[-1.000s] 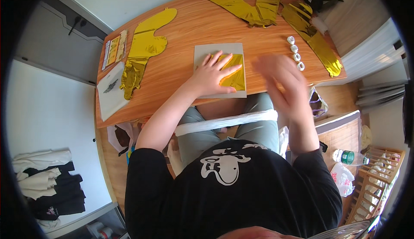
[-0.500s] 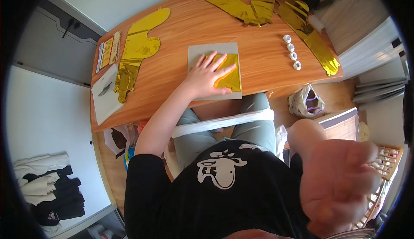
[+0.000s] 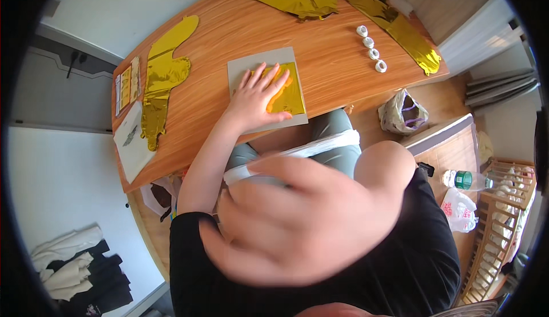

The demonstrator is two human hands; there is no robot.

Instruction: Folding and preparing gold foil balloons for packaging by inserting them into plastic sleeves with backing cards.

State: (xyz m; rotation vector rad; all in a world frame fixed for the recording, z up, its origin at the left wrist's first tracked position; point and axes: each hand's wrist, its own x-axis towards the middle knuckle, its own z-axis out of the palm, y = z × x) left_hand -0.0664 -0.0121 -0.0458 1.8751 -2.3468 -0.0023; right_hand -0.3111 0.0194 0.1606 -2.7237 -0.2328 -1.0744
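Note:
My left hand [image 3: 254,100] lies flat with spread fingers on a folded gold foil piece [image 3: 293,93], which rests on a grey board [image 3: 240,68] at the near side of the table. The palm hides part of the foil. Close to the camera, my right hand [image 3: 297,220] is smeared by motion in front of my chest, and what its fingers do cannot be made out. A white strip [image 3: 331,145] lies across my thighs, partly behind that hand.
Flat gold foil balloons lie on the wooden table [image 3: 211,48]: one at left [image 3: 163,77], others at the back and right. Several small white ribbon rolls [image 3: 368,42] stand in a row. Left are a printed packet [image 3: 127,86] and a white bag [image 3: 136,142]. A bag-lined bin [image 3: 402,112] stands right.
My right hand has swung from the far right across to the front of my chest. My left hand stays spread on the foil. The view has shifted a little.

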